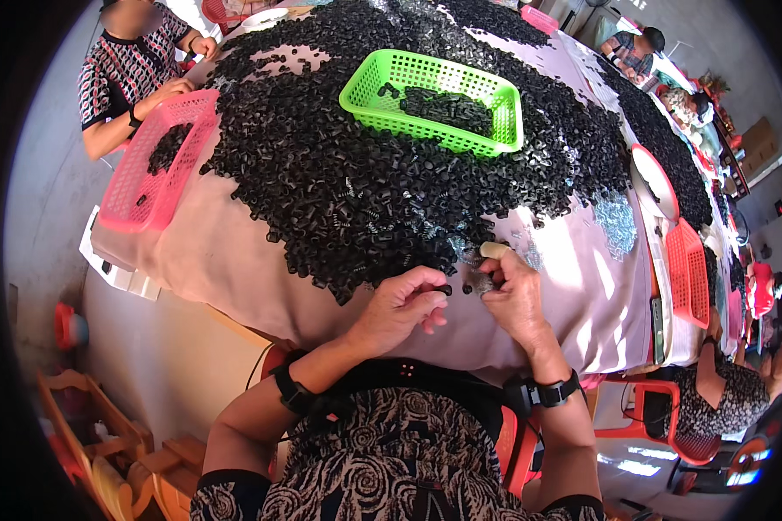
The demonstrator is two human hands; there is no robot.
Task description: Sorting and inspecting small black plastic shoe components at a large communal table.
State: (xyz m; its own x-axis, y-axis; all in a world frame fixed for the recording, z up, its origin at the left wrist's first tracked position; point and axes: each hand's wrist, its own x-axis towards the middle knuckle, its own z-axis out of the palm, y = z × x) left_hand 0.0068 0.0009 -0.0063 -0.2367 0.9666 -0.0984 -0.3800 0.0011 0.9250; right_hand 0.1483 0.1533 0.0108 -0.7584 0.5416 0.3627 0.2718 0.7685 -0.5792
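Observation:
At the near edge of the cloth-covered table, my left hand is closed, with a small black plastic part pinched between thumb and fingers. Just to its right, my right hand is also closed, its fingers bent together. A pale yellow finger cot covers one of its fingertips. Whatever those fingers pinch is too small to make out. Beyond both hands spreads a large heap of small black plastic parts. Small metal springs lie in a shiny pile to the right, with others scattered among the black parts.
A green basket holding black parts stands on the heap. Across to the left, a person sits by a pink basket. Along the right are a white bowl with a red rim, a red basket and other people.

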